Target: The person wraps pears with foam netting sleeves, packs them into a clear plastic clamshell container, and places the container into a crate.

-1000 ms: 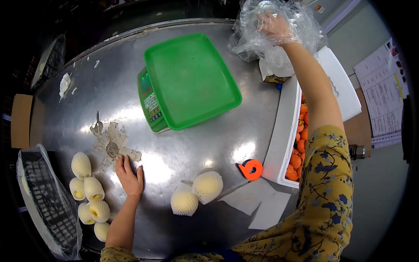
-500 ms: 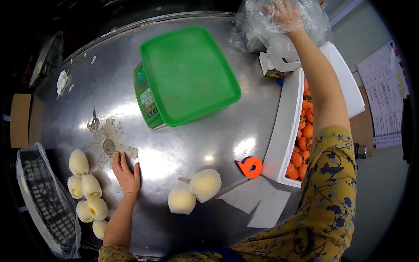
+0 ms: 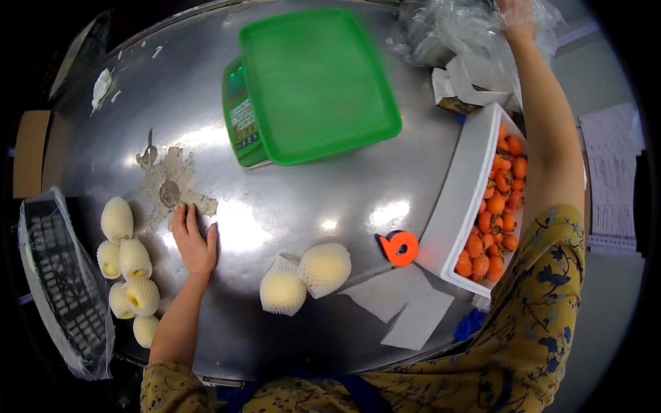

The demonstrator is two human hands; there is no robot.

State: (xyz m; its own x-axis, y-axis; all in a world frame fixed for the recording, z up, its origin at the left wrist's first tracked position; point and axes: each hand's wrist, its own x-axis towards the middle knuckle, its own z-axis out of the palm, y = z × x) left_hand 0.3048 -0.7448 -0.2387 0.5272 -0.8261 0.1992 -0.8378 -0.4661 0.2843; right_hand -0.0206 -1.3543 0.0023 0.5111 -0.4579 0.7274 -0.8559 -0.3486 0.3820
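- The left hand (image 3: 195, 242) lies flat and grasps nothing, palm down on the shiny grey metal table (image 3: 303, 199), its fingertips touching the lower edge of a rough, beige-grey worn patch (image 3: 180, 172).
- The right hand (image 3: 516, 15) reaches among crumpled clear plastic bags (image 3: 475, 29) at the far right corner; the frame edge cuts it off, so I cannot tell whether it grips one.
- Just below the bags stands a long white foam box (image 3: 444, 213) holding small round orange fruits (image 3: 495, 204).
- Left of the bags, well apart, is a green scale with a broad rectangular tray (image 3: 320, 86).
- Pale yellow round fruits in white foam nets (image 3: 135, 259) cluster left of the left hand; two more sit to its right, near a bright orange tape dispenser (image 3: 392, 257).
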